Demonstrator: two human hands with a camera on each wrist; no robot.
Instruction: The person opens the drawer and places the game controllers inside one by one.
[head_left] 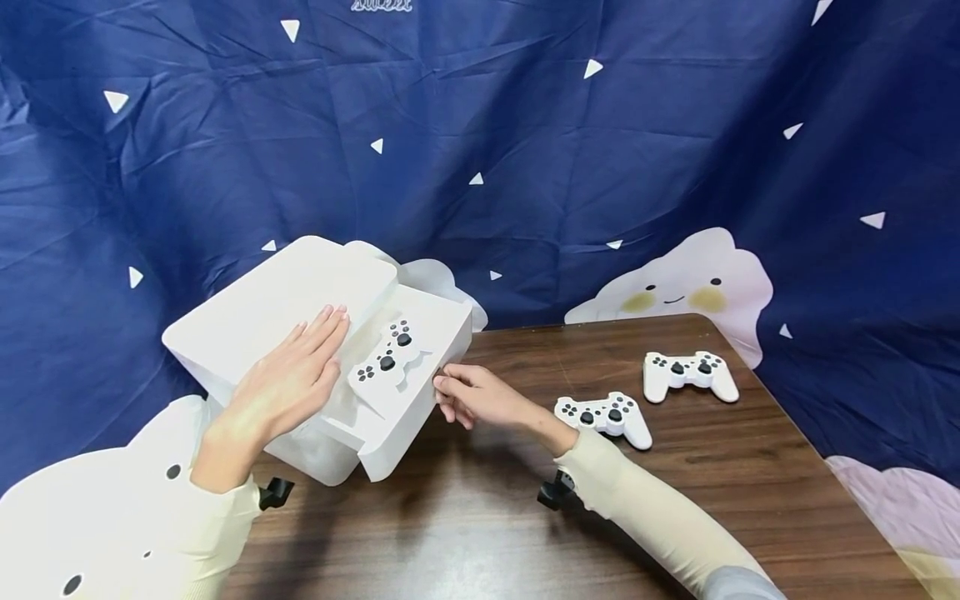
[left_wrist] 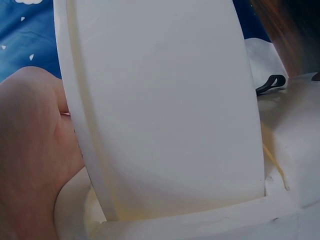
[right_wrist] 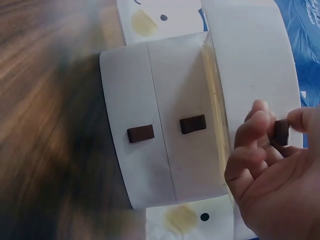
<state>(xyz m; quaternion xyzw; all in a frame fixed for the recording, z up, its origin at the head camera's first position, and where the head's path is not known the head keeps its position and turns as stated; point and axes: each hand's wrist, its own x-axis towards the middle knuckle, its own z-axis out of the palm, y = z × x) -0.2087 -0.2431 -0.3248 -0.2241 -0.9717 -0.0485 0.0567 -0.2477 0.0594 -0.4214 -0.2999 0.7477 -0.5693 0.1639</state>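
My left hand [head_left: 288, 379] lies flat with straight fingers on the top of a white drawer cabinet [head_left: 262, 304]. The cabinet's top drawer [head_left: 408, 429] is pulled out, and a white game controller [head_left: 375, 375] lies inside it, buttons up. At the drawer's front, my right hand [head_left: 483, 398] pinches a small brown handle [right_wrist: 281, 132] between thumb and fingers, seen best in the right wrist view. Two lower drawer fronts [right_wrist: 172, 165], flush with each other, carry brown handles too. In the left wrist view, part of my left hand [left_wrist: 30, 150] shows beside a broad white panel [left_wrist: 165, 110].
Two more white controllers, one [head_left: 611, 417] beside my right forearm and another [head_left: 688, 375] farther right, lie on the brown wooden table [head_left: 480, 533]. A dark blue cloth [head_left: 510, 100] with white triangles and cloud faces hangs behind the table.
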